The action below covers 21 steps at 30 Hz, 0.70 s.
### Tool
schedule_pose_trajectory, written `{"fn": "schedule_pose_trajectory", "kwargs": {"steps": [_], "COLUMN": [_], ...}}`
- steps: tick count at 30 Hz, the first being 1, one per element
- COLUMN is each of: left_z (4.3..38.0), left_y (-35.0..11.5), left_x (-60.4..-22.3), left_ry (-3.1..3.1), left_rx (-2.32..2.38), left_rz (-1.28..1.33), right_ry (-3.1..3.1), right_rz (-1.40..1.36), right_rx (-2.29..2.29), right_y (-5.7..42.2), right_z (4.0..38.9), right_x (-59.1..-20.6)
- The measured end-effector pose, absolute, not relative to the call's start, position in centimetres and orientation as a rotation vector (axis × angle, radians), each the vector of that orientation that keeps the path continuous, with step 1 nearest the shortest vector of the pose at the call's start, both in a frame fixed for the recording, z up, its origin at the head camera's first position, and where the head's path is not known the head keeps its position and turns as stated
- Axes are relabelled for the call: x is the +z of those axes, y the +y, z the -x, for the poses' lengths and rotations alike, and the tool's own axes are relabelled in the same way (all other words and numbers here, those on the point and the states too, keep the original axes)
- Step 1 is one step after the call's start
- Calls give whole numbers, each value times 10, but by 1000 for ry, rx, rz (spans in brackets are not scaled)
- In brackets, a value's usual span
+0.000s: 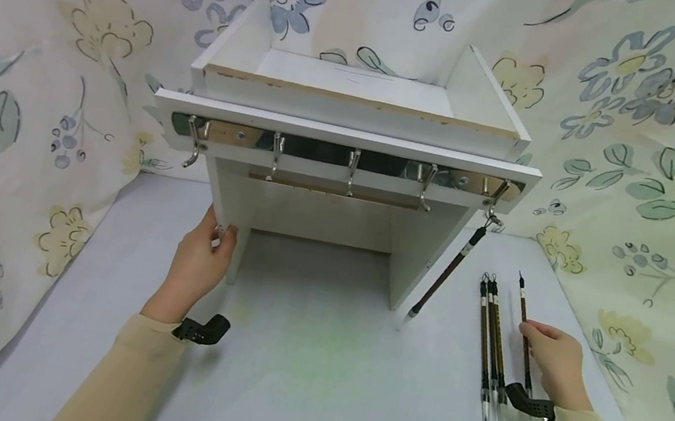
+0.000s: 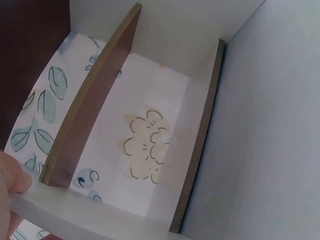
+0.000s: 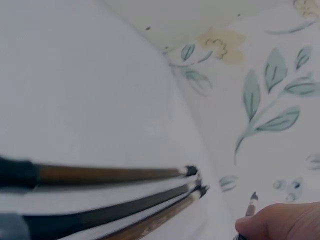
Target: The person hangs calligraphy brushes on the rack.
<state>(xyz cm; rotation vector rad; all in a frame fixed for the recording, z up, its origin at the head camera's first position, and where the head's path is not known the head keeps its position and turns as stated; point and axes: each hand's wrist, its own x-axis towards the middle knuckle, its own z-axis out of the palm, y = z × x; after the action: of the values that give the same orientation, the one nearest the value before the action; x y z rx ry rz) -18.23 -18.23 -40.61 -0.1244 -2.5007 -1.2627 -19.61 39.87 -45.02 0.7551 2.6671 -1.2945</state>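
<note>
A white wall rack (image 1: 349, 136) with a row of metal hooks (image 1: 353, 169) stands upright on the table. My left hand (image 1: 196, 265) grips the edge of its left side panel (image 1: 226, 200), and in the left wrist view the thumb (image 2: 15, 177) lies along that panel. On the far right hook hangs a calligraphy brush (image 1: 451, 265) by its loop, tip down. At the right, my right hand (image 1: 555, 359) pinches another calligraphy brush (image 1: 524, 306) by its dark shaft, loop end pointing away from me. Beside it lie three calligraphy brushes (image 1: 485, 337) with clear tip covers.
The white tabletop (image 1: 309, 390) spreads in front of the rack. Floral cloth (image 1: 648, 215) rises behind and on both sides. The rack has an open-topped tray (image 1: 358, 81) above and an open space below its hook rail.
</note>
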Motion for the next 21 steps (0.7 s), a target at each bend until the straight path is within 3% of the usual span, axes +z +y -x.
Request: {"fn": "schedule_pose_trajectory", "kwargs": {"steps": [11,21], "left_z": [183,183], "left_y": [-183,-183], "left_x": [-406,-406], "left_ry": [-2503,-2500], "left_rx": [-1270,-1269], "left_rz": [114,124], "right_ry": [2688,2403], "right_rz": [-574,-344], "right_rx": [-1566,-2089], "right_y": [362,341], "right_z": [185,172], "right_x": [-412,-390]}}
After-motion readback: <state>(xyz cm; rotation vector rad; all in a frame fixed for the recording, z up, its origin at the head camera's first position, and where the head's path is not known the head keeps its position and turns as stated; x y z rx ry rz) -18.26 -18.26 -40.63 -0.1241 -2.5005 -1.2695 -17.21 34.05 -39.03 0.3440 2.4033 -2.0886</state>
